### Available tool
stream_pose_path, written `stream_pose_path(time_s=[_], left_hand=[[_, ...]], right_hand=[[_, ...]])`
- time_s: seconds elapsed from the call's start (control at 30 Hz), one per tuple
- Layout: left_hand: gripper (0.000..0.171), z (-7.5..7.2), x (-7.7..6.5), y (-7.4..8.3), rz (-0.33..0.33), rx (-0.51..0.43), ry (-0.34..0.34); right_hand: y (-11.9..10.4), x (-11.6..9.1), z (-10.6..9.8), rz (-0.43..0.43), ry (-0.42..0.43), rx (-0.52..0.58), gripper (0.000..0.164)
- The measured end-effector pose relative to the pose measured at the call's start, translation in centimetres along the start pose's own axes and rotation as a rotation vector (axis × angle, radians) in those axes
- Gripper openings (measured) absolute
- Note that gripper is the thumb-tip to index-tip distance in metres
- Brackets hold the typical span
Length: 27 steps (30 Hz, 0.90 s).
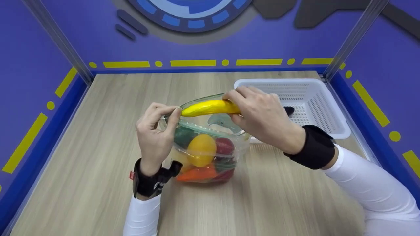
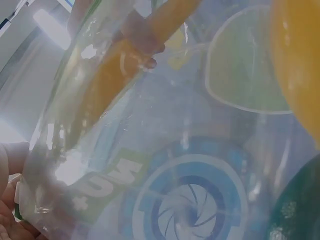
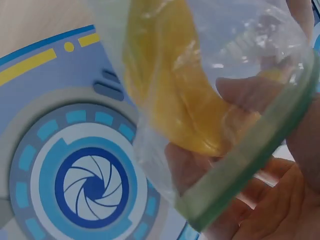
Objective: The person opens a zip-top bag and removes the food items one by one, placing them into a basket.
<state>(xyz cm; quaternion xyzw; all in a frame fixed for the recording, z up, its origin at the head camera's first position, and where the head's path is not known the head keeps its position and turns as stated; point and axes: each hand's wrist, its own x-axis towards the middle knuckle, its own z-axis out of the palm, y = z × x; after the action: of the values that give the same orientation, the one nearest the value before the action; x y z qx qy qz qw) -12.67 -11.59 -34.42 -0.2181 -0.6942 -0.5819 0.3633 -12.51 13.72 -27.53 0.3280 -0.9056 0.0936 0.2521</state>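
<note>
A clear zip bag with a green zip strip stands upright on the table, its mouth spread apart. The left hand pinches the bag's left upper corner between thumb and fingers. Across the mouth lies a yellow banana; the right hand grips its right end, and its left tip reaches the left thumb. Through the plastic show a yellow-orange round fruit, a red one, an orange carrot-like piece and dark green pieces. In the right wrist view, the banana appears behind the bag's film.
A white perforated basket stands at the back right, partly behind the right hand. In it lies a dark elongated thing. Blue printed panels wall the wooden table at the back and both sides.
</note>
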Motion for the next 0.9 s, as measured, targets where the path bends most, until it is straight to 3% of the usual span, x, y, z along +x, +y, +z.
stream_pose_path(time_s=[0.3, 0.6, 0.73, 0.9], left_hand=[[0.005, 0.0, 0.0, -0.1, 0.014, -0.006, -0.007], [0.004, -0.1, -0.1, -0.1, 0.021, 0.003, 0.000], [0.006, 0.0, -0.1, -0.2, 0.027, 0.003, -0.004], [0.006, 0.0, -0.2, -0.2, 0.027, 0.000, -0.005]], right_hand=[[2.2, 0.5, -2.7, 0.099, 0.099, 0.233, 0.033], [6.1, -0.1, -6.2, 0.281, 0.198, 0.275, 0.040], [8.8, -0.9, -5.7, 0.385, 0.167, 0.282, 0.041], [12.9, -2.6, -3.5, 0.484, 0.056, 0.272, 0.042]])
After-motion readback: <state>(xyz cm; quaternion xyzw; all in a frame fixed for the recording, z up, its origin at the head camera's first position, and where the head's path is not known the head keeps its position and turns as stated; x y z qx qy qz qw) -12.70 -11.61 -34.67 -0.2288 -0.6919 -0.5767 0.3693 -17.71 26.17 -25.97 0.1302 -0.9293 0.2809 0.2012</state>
